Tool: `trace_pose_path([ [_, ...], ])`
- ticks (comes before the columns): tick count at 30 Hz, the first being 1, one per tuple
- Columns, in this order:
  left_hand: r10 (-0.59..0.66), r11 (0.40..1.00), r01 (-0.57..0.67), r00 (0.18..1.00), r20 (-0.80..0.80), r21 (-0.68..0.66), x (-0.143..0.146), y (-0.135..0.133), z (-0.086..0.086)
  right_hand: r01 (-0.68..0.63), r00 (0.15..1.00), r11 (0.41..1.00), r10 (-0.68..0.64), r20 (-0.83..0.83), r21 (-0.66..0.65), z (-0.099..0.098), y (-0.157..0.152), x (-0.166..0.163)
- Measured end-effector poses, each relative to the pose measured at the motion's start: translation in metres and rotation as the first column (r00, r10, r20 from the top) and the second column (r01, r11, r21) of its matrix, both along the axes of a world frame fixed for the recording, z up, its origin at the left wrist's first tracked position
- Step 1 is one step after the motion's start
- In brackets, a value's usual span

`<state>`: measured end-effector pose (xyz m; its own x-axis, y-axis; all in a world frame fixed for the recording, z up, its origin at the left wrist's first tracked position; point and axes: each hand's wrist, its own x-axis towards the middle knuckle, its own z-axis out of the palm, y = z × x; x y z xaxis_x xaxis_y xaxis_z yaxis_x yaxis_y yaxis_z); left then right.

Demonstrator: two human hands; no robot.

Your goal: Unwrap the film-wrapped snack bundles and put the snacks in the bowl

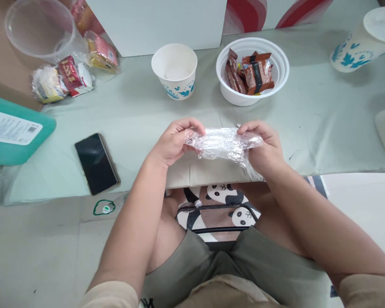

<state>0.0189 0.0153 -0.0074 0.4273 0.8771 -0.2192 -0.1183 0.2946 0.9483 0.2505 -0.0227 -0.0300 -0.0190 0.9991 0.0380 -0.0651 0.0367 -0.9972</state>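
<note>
Between my two hands a crinkled clear plastic wrapper [223, 143] is held level above the table's front edge. What lies inside it, if anything, I cannot make out. My left hand [179, 141] pinches its left end between thumb and fingers. At the other end my right hand [263, 145] is closed on the film, and a loose flap hangs down beside it. Just beyond my hands stand a white paper cup [179, 90] with blue leaf prints and a white plastic bowl [223, 85] of small brown packets [258, 75].
A phone [97, 164] lies at the left, near a green jug [16, 132]. Wrapped snacks [62, 81] and a clear tub [40, 32] are at the back left. Another paper cup [356, 47] stands at the far right. A white box [167, 25] borders the table's back.
</note>
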Motion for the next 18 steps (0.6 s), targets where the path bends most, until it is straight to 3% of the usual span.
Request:
trace_pose_path([
  [6, 0.013, 1.0, -0.013, 1.0, 0.002, -0.021, -0.0021, 0.0036, 0.0003, -0.056, 0.997, 0.998, 0.055, 0.058, 0.009, 0.0047, -0.0015, 0.0028],
  [10, 0.073, 0.995, -0.068, 0.994, -0.076, 0.071, -0.0018, 0.0023, -0.0009, -0.177, 0.957, 0.976, 0.142, 0.252, 0.124, 0.0083, -0.0052, 0.0025],
  [13, 0.101, 0.989, -0.093, 0.992, -0.069, 0.114, -0.0018, 0.0011, -0.0027, -0.175, 0.933, 0.962, 0.094, 0.348, 0.209, 0.0076, -0.0052, 0.002],
  [15, 0.091, 0.988, -0.08, 0.993, -0.076, 0.136, -0.0019, -0.0004, -0.0022, -0.111, 0.953, 0.977, 0.053, 0.298, 0.181, 0.0052, -0.0038, 0.0014],
  [18, 0.022, 0.987, -0.007, 0.995, -0.093, 0.161, -0.001, -0.0033, -0.0002, -0.153, 0.987, 0.988, 0.154, 0.039, -0.033, 0.0028, -0.0029, -0.0022],
])
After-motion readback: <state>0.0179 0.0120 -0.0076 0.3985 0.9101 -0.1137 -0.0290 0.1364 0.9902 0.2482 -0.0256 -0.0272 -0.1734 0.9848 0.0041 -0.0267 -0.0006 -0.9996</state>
